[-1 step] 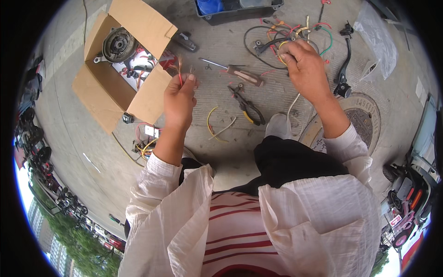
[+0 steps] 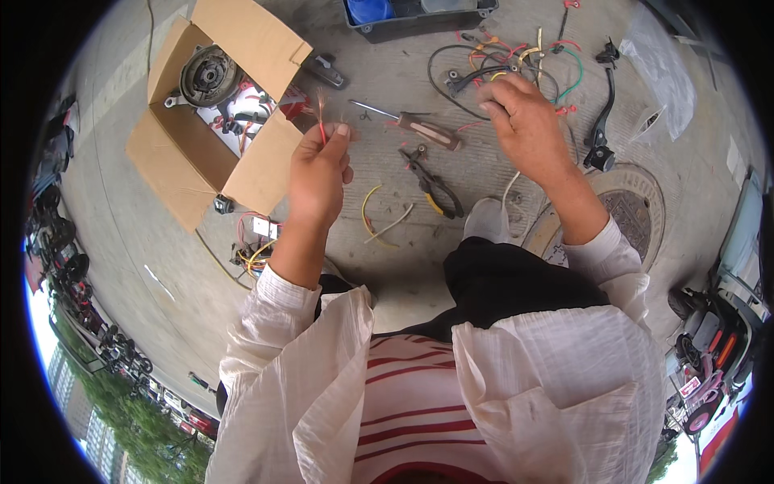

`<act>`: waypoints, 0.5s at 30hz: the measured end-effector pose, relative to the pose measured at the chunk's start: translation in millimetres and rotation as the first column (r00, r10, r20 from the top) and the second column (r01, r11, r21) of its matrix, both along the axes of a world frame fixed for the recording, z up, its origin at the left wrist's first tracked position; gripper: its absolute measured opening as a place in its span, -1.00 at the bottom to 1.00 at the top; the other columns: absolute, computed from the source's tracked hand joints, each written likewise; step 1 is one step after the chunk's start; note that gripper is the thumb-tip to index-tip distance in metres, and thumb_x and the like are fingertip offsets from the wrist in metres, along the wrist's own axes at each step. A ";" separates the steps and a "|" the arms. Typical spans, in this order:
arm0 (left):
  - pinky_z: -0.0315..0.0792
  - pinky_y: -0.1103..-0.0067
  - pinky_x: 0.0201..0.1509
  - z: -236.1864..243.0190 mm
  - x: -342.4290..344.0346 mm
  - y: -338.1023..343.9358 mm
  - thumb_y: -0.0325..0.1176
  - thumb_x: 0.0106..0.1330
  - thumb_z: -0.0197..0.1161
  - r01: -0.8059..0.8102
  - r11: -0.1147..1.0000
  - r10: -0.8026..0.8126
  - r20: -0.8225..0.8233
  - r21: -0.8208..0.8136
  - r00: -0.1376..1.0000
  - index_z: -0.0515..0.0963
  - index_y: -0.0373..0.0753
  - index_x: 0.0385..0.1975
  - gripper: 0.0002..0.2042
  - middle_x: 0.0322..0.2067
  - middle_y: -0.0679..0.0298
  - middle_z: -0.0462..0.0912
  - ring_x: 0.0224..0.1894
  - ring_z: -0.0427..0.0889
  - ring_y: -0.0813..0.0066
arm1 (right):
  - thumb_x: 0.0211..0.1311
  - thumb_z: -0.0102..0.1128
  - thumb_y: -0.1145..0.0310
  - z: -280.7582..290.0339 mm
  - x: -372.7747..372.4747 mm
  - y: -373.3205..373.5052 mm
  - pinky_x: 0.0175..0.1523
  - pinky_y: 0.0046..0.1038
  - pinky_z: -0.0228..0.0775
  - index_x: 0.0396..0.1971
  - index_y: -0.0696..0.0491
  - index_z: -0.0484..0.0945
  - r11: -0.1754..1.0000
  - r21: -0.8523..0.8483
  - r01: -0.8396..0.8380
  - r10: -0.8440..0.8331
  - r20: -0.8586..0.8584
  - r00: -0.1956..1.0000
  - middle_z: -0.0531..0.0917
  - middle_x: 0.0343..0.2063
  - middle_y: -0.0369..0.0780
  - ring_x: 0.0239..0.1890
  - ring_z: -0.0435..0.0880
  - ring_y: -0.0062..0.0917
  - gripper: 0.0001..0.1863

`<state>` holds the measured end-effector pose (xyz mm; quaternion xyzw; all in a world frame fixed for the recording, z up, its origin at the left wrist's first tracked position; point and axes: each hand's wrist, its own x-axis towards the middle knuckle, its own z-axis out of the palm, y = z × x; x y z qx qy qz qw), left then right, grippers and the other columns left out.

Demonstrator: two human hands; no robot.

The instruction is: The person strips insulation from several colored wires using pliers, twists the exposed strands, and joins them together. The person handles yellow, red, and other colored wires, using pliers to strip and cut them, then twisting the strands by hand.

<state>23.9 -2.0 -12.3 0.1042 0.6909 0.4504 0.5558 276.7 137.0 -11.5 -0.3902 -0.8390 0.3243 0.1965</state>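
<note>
My left hand (image 2: 316,173) is closed in a pinch on a red wire (image 2: 322,131) whose bare copper strands fan out above the fingertips. My right hand (image 2: 528,129) is raised over the tangle of coloured wires (image 2: 516,55), its fingers curled together; whatever lies between them is hidden. A bit of yellow wire (image 2: 497,76) shows just beyond those fingers. Between the two hands, a screwdriver (image 2: 430,131) with a brown handle lies on the ground. Nearer to me are pliers (image 2: 433,185) with yellow and black handles, and cut pieces of yellow wire (image 2: 368,216) and whitish wire (image 2: 389,225).
On the left, an open cardboard box (image 2: 181,153) holds a round metal wheel part (image 2: 210,77). A dark bin (image 2: 419,26) stands at the far side. To the right lie a black lever (image 2: 601,121), a clear plastic bag (image 2: 661,68) and a manhole cover (image 2: 629,214).
My left hand has shifted slightly away from me and right with the red wire. My right hand has turned a little, and the yellow wire loop that crossed its fingers shows less.
</note>
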 end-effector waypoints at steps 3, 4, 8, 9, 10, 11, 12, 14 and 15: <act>0.37 0.73 -0.51 20.6 32.0 23.1 -0.33 0.42 0.11 0.064 0.995 -0.077 0.188 0.073 0.979 0.52 -0.25 -0.30 -0.86 -0.30 0.25 0.67 -0.59 0.41 0.71 | 0.13 0.11 0.53 10.2 -20.4 -19.9 -0.09 -0.28 0.40 -0.37 0.07 0.53 0.981 -0.107 -0.163 0.160 -0.036 0.986 0.51 -0.36 -0.19 -0.19 0.52 -0.25 -0.92; 0.42 0.69 -0.47 23.1 38.9 27.7 -0.33 0.42 0.10 0.106 0.993 -0.116 0.236 0.055 0.965 0.51 -0.27 -0.30 -0.85 -0.30 0.25 0.66 -0.55 0.45 0.68 | 0.12 0.10 0.53 11.1 -24.5 -23.3 -0.09 -0.28 0.40 -0.37 0.08 0.53 0.977 -0.101 -0.186 0.182 -0.056 0.982 0.51 -0.35 -0.19 -0.19 0.52 -0.25 -0.92; 0.54 0.62 -0.36 31.2 54.9 35.0 -0.35 0.41 0.09 0.116 0.993 -0.106 0.330 -0.011 0.938 0.51 -0.31 -0.30 -0.84 -0.33 0.23 0.65 -0.46 0.57 0.58 | 0.10 0.13 0.52 11.5 -33.1 -28.8 -0.10 -0.28 0.40 -0.37 0.10 0.53 0.974 -0.080 -0.211 0.202 -0.104 0.974 0.51 -0.36 -0.17 -0.22 0.52 -0.25 -0.92; 0.58 0.64 -0.30 27.4 52.5 34.2 -0.38 0.42 0.09 0.122 0.992 -0.110 0.337 -0.016 0.935 0.53 -0.28 -0.28 -0.88 -0.26 0.18 0.68 -0.36 0.65 0.56 | 0.09 0.14 0.51 12.8 -33.0 -29.3 -0.10 -0.28 0.40 -0.37 0.10 0.53 0.978 -0.083 -0.193 0.184 -0.107 0.977 0.51 -0.36 -0.17 -0.22 0.52 -0.25 -0.91; 0.56 0.63 -0.30 22.3 52.4 31.2 -0.38 0.41 0.11 0.139 0.990 -0.133 0.332 0.005 0.934 0.54 -0.27 -0.29 -0.88 -0.28 0.20 0.68 -0.37 0.64 0.56 | 0.09 0.14 0.51 13.5 -32.6 -30.1 -0.11 -0.28 0.40 -0.36 0.11 0.53 0.981 -0.085 -0.176 0.166 -0.110 0.980 0.52 -0.36 -0.17 -0.21 0.52 -0.25 -0.91; 0.54 0.62 -0.30 17.1 52.8 28.5 -0.38 0.41 0.13 0.155 0.988 -0.156 0.324 0.027 0.933 0.54 -0.27 -0.30 -0.88 -0.30 0.22 0.68 -0.37 0.63 0.56 | 0.09 0.17 0.50 13.1 -32.2 -30.6 -0.13 -0.30 0.40 -0.36 0.10 0.53 0.984 -0.076 -0.161 0.151 -0.116 0.982 0.52 -0.37 -0.17 -0.24 0.53 -0.25 -0.90; 0.53 0.62 -0.29 13.2 52.6 26.4 -0.38 0.40 0.15 0.170 0.984 -0.177 0.317 0.050 0.932 0.55 -0.27 -0.32 -0.88 -0.32 0.24 0.68 -0.38 0.61 0.56 | 0.09 0.20 0.49 12.0 -31.8 -31.6 -0.16 -0.32 0.41 -0.35 0.09 0.54 0.987 -0.066 -0.145 0.137 -0.123 0.983 0.53 -0.38 -0.18 -0.27 0.55 -0.25 -0.89; 0.47 0.61 -0.31 8.8 49.0 23.9 -0.38 0.38 0.18 0.249 0.964 -0.265 0.243 0.095 0.933 0.56 -0.28 -0.37 -0.88 -0.37 0.30 0.66 -0.40 0.57 0.60 | 0.10 0.23 0.45 12.9 -31.0 -32.0 -0.20 -0.33 0.41 -0.37 0.11 0.54 0.985 -0.120 -0.128 0.110 -0.141 0.984 0.54 -0.40 -0.18 -0.31 0.56 -0.27 -0.89; 0.44 0.60 -0.32 8.1 47.3 23.4 -0.38 0.37 0.19 0.289 0.950 -0.307 0.205 0.116 0.929 0.56 -0.29 -0.39 -0.87 -0.39 0.33 0.65 -0.41 0.55 0.61 | 0.10 0.23 0.43 15.2 -30.7 -31.2 -0.20 -0.32 0.41 -0.39 0.12 0.54 0.975 -0.183 -0.125 0.098 -0.151 0.984 0.54 -0.41 -0.18 -0.32 0.56 -0.29 -0.89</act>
